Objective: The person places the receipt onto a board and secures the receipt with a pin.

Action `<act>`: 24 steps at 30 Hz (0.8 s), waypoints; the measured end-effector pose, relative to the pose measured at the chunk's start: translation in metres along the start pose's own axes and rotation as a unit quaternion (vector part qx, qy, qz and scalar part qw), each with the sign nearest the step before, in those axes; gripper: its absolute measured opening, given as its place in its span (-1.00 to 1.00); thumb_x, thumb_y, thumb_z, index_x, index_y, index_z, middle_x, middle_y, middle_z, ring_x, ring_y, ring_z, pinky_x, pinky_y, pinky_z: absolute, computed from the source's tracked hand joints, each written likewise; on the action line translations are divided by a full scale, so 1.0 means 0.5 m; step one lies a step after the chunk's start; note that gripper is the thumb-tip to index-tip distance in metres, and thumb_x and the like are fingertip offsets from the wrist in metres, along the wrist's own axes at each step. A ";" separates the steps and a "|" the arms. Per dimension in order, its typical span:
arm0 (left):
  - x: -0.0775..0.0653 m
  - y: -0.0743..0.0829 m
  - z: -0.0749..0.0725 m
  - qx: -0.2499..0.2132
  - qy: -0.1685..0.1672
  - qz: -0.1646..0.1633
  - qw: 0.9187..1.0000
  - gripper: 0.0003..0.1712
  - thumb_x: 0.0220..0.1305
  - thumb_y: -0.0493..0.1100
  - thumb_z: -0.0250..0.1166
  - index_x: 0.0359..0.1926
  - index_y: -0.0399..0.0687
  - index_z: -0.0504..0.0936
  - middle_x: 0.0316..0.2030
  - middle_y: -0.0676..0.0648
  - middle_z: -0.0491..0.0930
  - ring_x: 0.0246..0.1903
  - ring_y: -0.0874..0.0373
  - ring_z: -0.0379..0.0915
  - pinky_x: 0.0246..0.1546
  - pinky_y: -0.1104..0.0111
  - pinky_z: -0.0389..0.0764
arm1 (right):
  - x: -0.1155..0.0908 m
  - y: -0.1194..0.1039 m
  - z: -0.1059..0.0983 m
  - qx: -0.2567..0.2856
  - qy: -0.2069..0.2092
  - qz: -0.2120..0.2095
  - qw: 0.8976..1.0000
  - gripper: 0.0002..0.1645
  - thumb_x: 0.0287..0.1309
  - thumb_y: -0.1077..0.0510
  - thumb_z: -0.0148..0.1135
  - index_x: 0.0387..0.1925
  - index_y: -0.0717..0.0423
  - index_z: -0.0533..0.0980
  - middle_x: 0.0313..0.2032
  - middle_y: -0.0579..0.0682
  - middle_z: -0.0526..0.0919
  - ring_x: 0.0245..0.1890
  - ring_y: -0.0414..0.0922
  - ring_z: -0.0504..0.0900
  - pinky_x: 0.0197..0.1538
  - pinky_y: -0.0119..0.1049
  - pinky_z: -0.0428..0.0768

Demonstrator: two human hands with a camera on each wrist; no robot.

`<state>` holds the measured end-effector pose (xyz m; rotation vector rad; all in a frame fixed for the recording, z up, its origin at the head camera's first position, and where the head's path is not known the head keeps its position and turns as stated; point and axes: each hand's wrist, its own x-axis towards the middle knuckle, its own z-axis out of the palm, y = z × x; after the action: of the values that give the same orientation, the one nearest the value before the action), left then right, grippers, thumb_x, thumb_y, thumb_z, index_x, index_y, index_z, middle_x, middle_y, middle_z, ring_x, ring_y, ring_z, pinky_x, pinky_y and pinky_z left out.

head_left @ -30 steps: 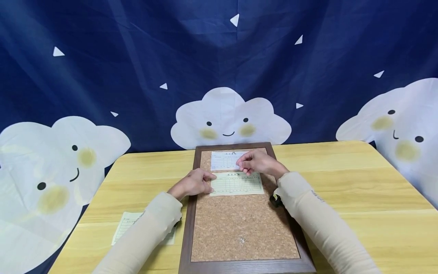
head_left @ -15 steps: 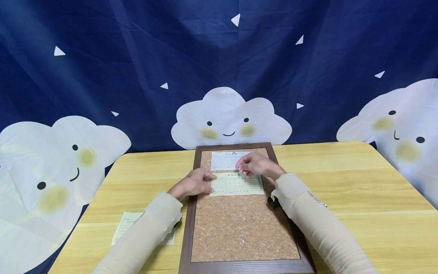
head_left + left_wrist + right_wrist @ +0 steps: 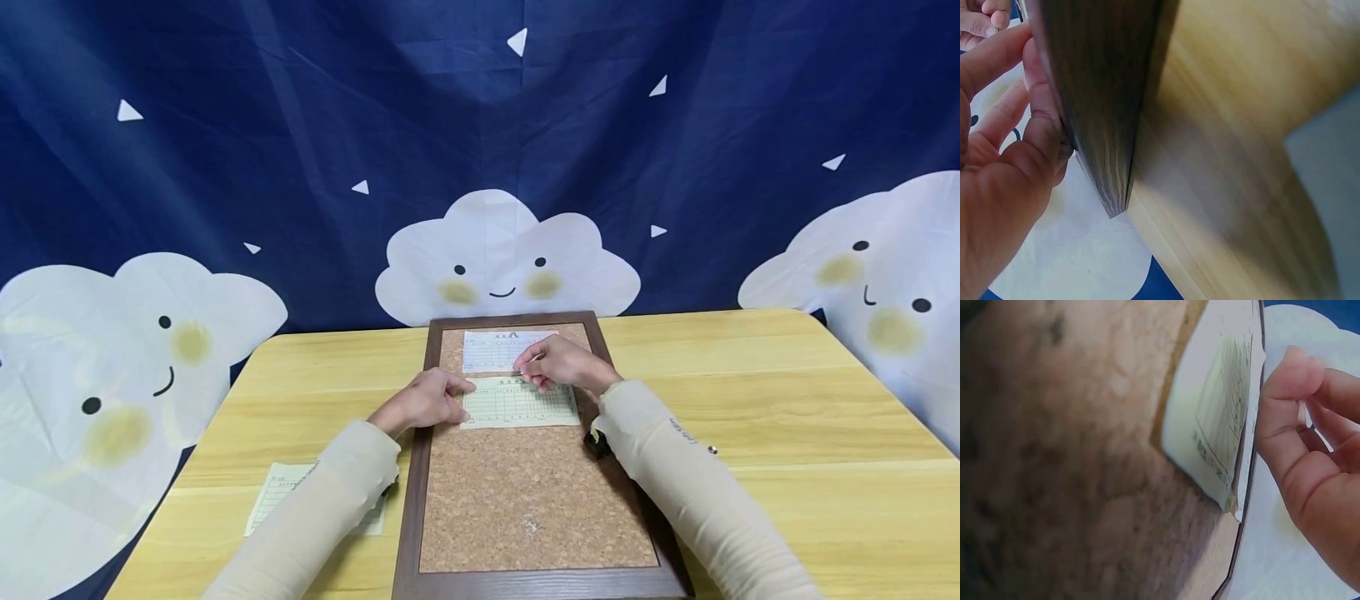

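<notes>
A framed cork board lies on the table. At its top is a white printed form, with a pale green form just below. My left hand reaches over the board's left frame, its fingertips resting on the green form's left edge. Above that form's top edge, my right hand pinches a small thumbtack, mostly hidden by the fingers. In the right wrist view, the right hand has thumb and forefinger together, and the green form's near corner curls up from the cork.
Another pale green form lies on the table left of the board, partly under my left sleeve. A tiny shiny piece is on the wooden table beside my right sleeve. A blue curtain with clouds hangs behind.
My right hand has shifted slightly left along the green form's top edge, its forearm moving left and uncovering the tiny shiny piece on the table. The left hand has stayed still.
</notes>
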<state>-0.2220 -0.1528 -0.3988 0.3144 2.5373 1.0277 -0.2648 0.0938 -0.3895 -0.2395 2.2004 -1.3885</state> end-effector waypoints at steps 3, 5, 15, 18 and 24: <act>0.000 0.000 0.000 -0.002 -0.001 0.002 1.000 -0.43 0.09 -0.37 0.47 0.18 -0.20 0.63 -0.17 -0.09 0.55 -0.34 0.15 0.41 -0.29 0.38 0.48 | 0.000 0.000 0.002 -0.007 0.002 0.005 1.000 -0.79 0.36 0.40 0.10 -0.09 0.38 0.61 -0.49 0.08 0.60 -0.55 -0.19 0.49 -0.40 -0.35 0.59; 0.000 0.000 0.000 -0.005 -0.002 0.001 1.000 -0.43 0.10 -0.38 0.47 0.19 -0.21 0.63 -0.16 -0.09 0.55 -0.35 0.15 0.42 -0.30 0.39 0.47 | 0.000 -0.001 0.003 -0.012 0.004 0.008 1.000 -0.79 0.36 0.40 0.10 -0.09 0.37 0.62 -0.49 0.07 0.60 -0.55 -0.19 0.49 -0.40 -0.35 0.59; 0.001 0.002 0.001 -0.010 0.000 0.000 1.000 -0.42 0.09 -0.39 0.47 0.19 -0.20 0.63 -0.18 -0.09 0.54 -0.40 0.16 0.45 -0.35 0.40 0.47 | 0.006 0.001 0.003 -0.020 -0.004 0.010 1.000 -0.80 0.37 0.39 0.12 -0.09 0.41 0.62 -0.53 0.04 0.60 -0.58 -0.21 0.48 -0.42 -0.35 0.61; 0.001 0.001 0.002 -0.009 0.000 0.000 1.000 -0.43 0.09 -0.39 0.47 0.19 -0.19 0.63 -0.16 -0.09 0.54 -0.39 0.16 0.44 -0.34 0.39 0.48 | 0.007 0.002 0.005 -0.019 -0.002 0.011 1.000 -0.81 0.37 0.39 0.13 -0.11 0.42 0.62 -0.55 0.02 0.58 -0.59 -0.22 0.46 -0.44 -0.36 0.59; 0.000 -0.001 0.001 -0.007 0.001 0.002 1.000 -0.43 0.10 -0.38 0.47 0.19 -0.19 0.64 -0.12 -0.09 0.56 -0.39 0.16 0.45 -0.31 0.38 0.50 | 0.007 0.003 0.010 -0.026 0.003 0.004 1.000 -0.82 0.35 0.39 0.14 -0.15 0.42 0.63 -0.59 -0.02 0.56 -0.60 -0.24 0.45 -0.47 -0.37 0.57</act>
<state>-0.2216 -0.1531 -0.3995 0.3135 2.5318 1.0472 -0.2653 0.0891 -0.3936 -0.2462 2.2418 -1.3311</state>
